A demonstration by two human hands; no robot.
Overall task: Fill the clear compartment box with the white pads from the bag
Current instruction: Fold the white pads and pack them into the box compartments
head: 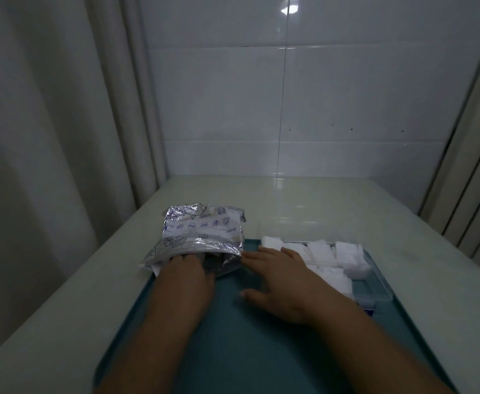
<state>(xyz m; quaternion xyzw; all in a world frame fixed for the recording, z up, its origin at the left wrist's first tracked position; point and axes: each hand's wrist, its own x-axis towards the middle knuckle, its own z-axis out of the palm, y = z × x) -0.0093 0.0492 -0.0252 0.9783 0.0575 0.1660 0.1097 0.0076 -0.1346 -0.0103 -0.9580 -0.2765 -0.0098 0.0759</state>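
teal tray (233, 351) sat under your forearms, foil bag (204, 231) overhung its far-left edge, clear compartment box (381, 294) hugged the right rim, your right hand (278, 282) lay flat and released between them, left hand (186, 275) reached into the bag mouth, grip hidden so couldn't tell, white pads (321, 250) sat in the box
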